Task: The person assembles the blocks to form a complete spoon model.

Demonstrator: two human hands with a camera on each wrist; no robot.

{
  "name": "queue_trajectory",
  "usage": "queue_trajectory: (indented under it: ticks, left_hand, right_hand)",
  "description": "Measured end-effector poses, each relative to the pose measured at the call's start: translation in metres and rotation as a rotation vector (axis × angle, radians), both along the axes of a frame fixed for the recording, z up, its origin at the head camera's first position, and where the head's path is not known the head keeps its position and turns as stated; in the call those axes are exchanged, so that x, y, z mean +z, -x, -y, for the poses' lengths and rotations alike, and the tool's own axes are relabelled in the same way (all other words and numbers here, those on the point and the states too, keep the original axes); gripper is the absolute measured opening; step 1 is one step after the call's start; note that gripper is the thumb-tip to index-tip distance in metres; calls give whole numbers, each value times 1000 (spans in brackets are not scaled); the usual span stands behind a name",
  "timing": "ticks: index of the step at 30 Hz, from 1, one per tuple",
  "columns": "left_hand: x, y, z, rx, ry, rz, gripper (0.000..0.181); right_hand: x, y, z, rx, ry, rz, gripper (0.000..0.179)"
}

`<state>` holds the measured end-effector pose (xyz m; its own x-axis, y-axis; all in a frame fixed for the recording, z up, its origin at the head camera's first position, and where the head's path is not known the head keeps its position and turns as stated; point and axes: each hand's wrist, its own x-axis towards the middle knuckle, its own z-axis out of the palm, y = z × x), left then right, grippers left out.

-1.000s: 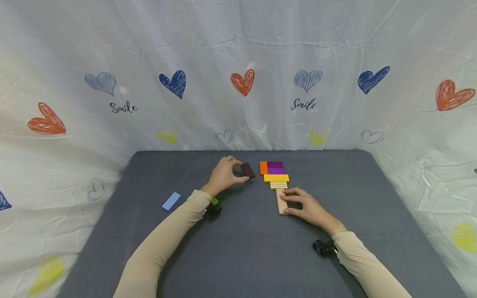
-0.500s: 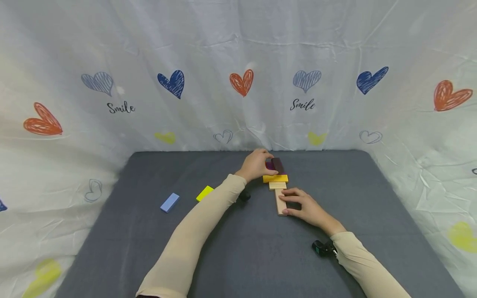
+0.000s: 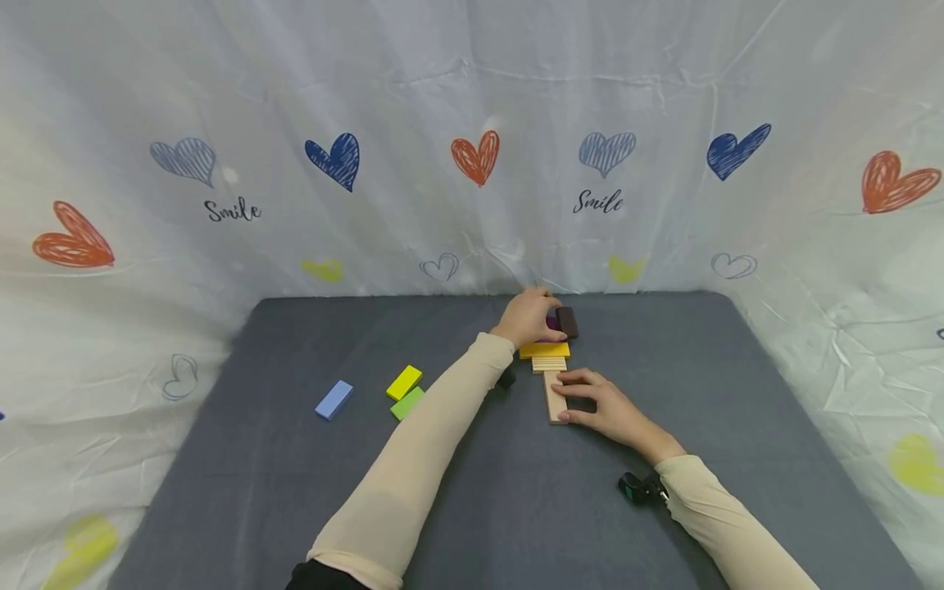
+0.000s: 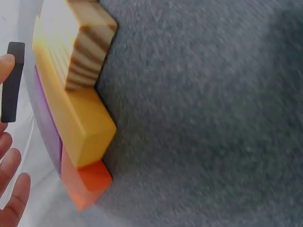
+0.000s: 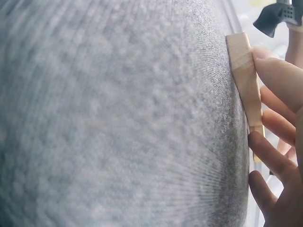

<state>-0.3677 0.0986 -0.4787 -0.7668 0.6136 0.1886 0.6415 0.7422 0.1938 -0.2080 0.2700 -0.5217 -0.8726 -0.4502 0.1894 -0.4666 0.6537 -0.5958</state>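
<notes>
Thumb and fingers of my left hand (image 3: 525, 318) pinch a dark brown block (image 3: 567, 323) at the far end of a row of blocks. In the left wrist view that block hangs above the row. Partly hidden behind the hand lie purple blocks (image 3: 551, 324); an orange block (image 4: 85, 187) shows beside them in the left wrist view. Nearer come a golden-yellow block (image 3: 544, 351), a stack of thin-striped wooden pieces (image 3: 549, 364) and a plain wooden block (image 3: 555, 401). My right hand (image 3: 603, 407) rests thumb and fingertips along the plain block's right side.
Left of the left forearm lie a blue block (image 3: 334, 401), a bright yellow block (image 3: 404, 383) and a green block (image 3: 406, 403), the last close beside the sleeve. A white curtain (image 3: 398, 229) with printed hearts hangs behind the grey table (image 3: 251, 459).
My left hand has carried the dark brown block rightward, across the orange and purple blocks to their right side. The yellow and green blocks came into view. My right hand stays put.
</notes>
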Motion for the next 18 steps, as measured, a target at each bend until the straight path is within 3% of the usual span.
queue_trajectory:
  ticks: [6,18]
  left_hand:
    - [-2,-2,-8,-24,48,-7,60]
    - [-2,-4,-10,30,110,22,58]
  right_hand:
    - [1,0,0,4,7,9,52]
    - [2,0,0,4,-10,-2,52]
